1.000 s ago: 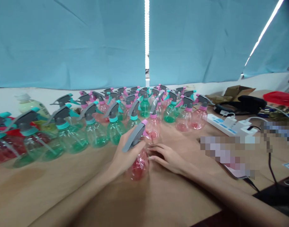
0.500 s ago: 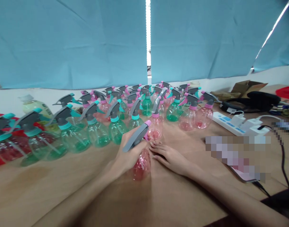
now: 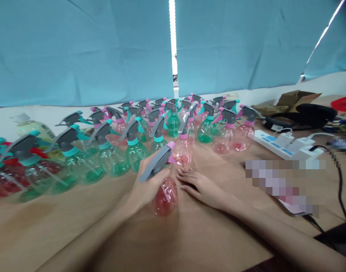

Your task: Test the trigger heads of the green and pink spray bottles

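Observation:
My left hand [image 3: 147, 187] is wrapped round the neck of a pink spray bottle [image 3: 166, 196] with a grey and pink trigger head [image 3: 157, 162]. The bottle stands at the front of the group, and my fingers partly hide its neck. Close to its right side, my right hand [image 3: 204, 188] lies low over the tabletop with fingers stretched out, holding nothing. Just behind the two hands stands another pink spray bottle [image 3: 183, 149]. A green spray bottle [image 3: 136, 153] is to the left of it, in a slanting row.
Many pink and green spray bottles crowd the back of the brown table [image 3: 212, 241]. On the right are a white power strip [image 3: 271, 143] with plugs, a blurred-out phone-like item [image 3: 286, 192], cables, black headphones [image 3: 311, 117] and a cardboard box [image 3: 297, 99]. A blue curtain [image 3: 105, 53] hangs behind.
The view has shifted slightly, so most bottles on the left appear further left. The held bottle's trigger head sits a little further left; both hands keep nearly the same pose.

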`<action>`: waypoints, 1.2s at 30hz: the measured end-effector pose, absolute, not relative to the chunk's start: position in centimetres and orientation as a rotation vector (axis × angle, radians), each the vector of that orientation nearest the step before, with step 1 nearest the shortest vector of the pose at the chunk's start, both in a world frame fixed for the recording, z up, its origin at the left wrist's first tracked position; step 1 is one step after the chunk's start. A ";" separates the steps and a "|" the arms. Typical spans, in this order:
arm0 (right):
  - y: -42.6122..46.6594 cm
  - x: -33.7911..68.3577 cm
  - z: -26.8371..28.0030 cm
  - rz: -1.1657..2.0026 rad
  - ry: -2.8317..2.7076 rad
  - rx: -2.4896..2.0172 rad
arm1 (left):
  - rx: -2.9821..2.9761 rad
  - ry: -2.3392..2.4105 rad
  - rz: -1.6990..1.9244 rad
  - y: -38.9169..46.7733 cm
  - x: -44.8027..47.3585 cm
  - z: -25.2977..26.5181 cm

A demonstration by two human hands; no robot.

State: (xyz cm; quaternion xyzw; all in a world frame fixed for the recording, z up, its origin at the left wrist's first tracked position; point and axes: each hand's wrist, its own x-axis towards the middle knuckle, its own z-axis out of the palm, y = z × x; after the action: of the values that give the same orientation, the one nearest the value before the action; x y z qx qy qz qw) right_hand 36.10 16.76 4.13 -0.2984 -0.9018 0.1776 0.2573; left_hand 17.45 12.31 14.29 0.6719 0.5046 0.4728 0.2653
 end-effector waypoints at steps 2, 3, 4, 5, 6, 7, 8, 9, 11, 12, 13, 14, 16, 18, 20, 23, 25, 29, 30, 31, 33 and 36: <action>16.7 36.2 4.1 0.472 -2.463 -0.814 | 1.835 1.351 1.292 12.3 17.5 14.2; 16.7 36.2 4.1 0.468 -2.469 -0.816 | 1.838 1.347 1.301 12.4 17.5 14.2; 16.6 36.2 4.1 0.466 -2.471 -0.819 | 1.836 1.344 1.304 12.4 17.5 14.1; 16.5 36.3 4.1 0.465 -2.468 -0.822 | 1.831 1.339 1.298 12.3 17.5 14.0; 16.5 36.3 4.2 0.467 -2.465 -0.824 | 1.822 1.335 1.287 12.3 17.4 13.9; 16.4 36.3 4.2 0.470 -2.464 -0.824 | 1.813 1.333 1.273 12.3 17.4 13.9; 16.3 36.3 4.3 0.473 -2.467 -0.824 | 1.806 1.336 1.262 12.3 17.4 13.8; 16.3 36.3 4.4 0.475 -2.473 -0.823 | 1.802 1.339 1.255 12.3 17.4 13.8; 16.3 36.4 4.4 0.475 -2.486 -0.821 | 1.794 1.342 1.252 12.3 17.3 13.7; 16.3 36.4 4.5 0.475 -2.485 -0.821 | 1.790 1.343 1.253 12.3 17.4 13.7; 16.3 36.4 4.5 0.474 -2.479 -0.821 | 1.784 1.343 1.255 12.3 17.4 13.7; 16.3 36.4 4.4 0.474 -2.473 -0.820 | 1.779 1.339 1.261 12.3 17.4 13.7; 16.4 36.4 4.4 0.472 -2.462 -0.820 | 1.777 1.326 1.272 12.3 17.4 13.6; 16.4 36.4 4.3 0.470 -2.464 -0.818 | 1.780 1.311 1.277 12.4 17.4 13.6; 16.4 36.4 4.3 0.468 -2.472 -0.814 | 1.780 1.314 1.271 12.4 17.4 13.7; 16.4 36.4 4.4 0.462 -2.494 -0.812 | 1.774 1.338 1.263 12.3 17.4 13.9; 16.4 36.5 4.4 0.462 -2.504 -0.811 | 1.777 1.339 1.263 12.2 17.5 14.0; 16.5 36.6 4.4 0.480 -2.489 -0.801 | 1.793 1.344 1.267 12.0 17.5 14.2; 16.5 36.6 4.4 0.487 -2.487 -0.796 | 1.795 1.355 1.269 12.0 17.4 14.2; 16.5 36.6 4.4 0.492 -2.484 -0.792 | 1.799 1.363 1.272 12.0 17.4 14.2; 16.5 36.7 4.5 0.494 -2.479 -0.790 | 1.808 1.368 1.275 12.0 17.4 14.2; 16.5 36.7 4.7 0.483 -2.479 -0.801 | 1.810 1.360 1.283 12.1 17.3 14.2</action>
State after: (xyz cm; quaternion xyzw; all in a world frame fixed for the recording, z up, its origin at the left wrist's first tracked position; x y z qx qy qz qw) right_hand 36.72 16.47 4.65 -0.2931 -0.9074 0.1769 0.2436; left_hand 17.34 12.09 14.18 0.6704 0.5039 0.4750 0.2665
